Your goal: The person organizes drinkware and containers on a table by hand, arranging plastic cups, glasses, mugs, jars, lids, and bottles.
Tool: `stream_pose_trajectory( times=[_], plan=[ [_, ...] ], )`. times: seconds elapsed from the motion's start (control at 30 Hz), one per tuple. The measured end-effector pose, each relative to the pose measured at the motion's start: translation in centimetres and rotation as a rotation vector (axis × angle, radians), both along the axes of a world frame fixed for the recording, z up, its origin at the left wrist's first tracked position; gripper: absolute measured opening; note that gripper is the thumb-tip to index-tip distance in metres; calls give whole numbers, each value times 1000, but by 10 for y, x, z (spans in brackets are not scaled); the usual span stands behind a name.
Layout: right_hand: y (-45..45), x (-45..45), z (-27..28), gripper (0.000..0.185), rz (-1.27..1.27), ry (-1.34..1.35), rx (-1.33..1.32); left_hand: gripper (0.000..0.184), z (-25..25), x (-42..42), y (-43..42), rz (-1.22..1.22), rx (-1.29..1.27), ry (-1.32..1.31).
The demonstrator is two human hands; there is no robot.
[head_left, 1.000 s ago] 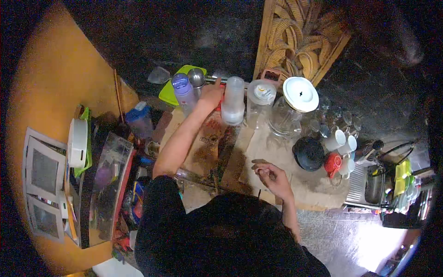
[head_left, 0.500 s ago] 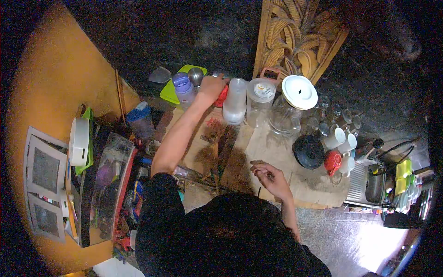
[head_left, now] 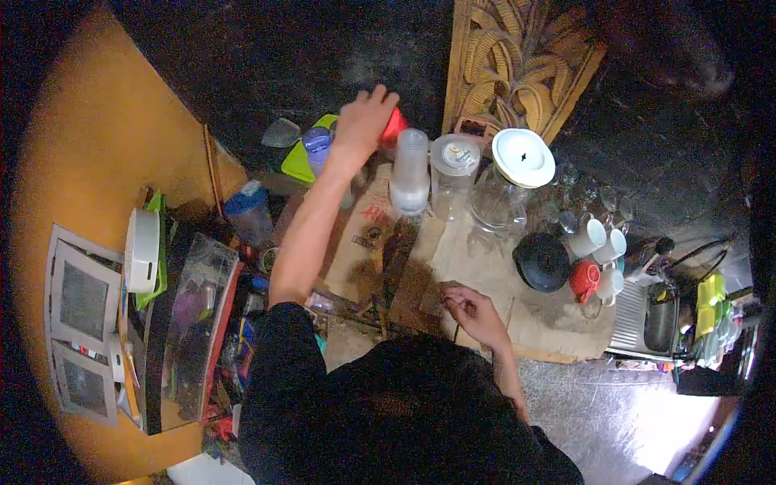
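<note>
My left hand (head_left: 362, 125) is raised at the back of the counter, its fingers curled around a red object (head_left: 394, 128). Only part of that object shows beside the hand, so its kind is unclear. Just left of the hand stands a bottle with a purple lid (head_left: 316, 143), partly covered by my wrist. To the right is a stack of clear plastic cups (head_left: 411, 174). My right hand (head_left: 478, 317) hovers over the front of the cardboard-covered counter, thumb and fingers drawn together. Whatever they may hold is too small to make out.
A clear lidded jar (head_left: 455, 174) and a glass pitcher with a white lid (head_left: 524, 159) stand right of the cups. Beyond are a black round lid (head_left: 541, 263), white mugs (head_left: 589, 238), a red mug (head_left: 584, 279) and a sink (head_left: 660, 323). A glass-fronted case (head_left: 194, 323) stands at left.
My left hand has lifted the red object up and toward the back wall from its place beside the cups. My right hand has stayed nearly still, its fingers curling in slightly.
</note>
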State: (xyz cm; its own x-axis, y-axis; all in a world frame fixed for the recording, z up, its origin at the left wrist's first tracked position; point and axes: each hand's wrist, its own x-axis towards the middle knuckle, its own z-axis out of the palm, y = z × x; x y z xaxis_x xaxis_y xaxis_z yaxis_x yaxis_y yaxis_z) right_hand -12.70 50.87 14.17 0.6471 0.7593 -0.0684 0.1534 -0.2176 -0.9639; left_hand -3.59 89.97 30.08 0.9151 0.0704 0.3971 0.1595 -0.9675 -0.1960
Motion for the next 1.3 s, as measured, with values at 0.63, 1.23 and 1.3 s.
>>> stream_pose_trajectory(
  times=[0.63, 1.23, 1.3],
  plan=[
    [-17, 23, 36, 43, -91, -40, 141, 69, 42, -133, -126, -463, -1589, -226],
    [-83, -20, 19, 36, -616, -681, 34, 62, -131, -84, -255, -160, -1595, 142],
    [-87, -20, 11, 36, -594, -694, -10, 66, -138, -83, -259, -231, -1530, 176]
  ],
)
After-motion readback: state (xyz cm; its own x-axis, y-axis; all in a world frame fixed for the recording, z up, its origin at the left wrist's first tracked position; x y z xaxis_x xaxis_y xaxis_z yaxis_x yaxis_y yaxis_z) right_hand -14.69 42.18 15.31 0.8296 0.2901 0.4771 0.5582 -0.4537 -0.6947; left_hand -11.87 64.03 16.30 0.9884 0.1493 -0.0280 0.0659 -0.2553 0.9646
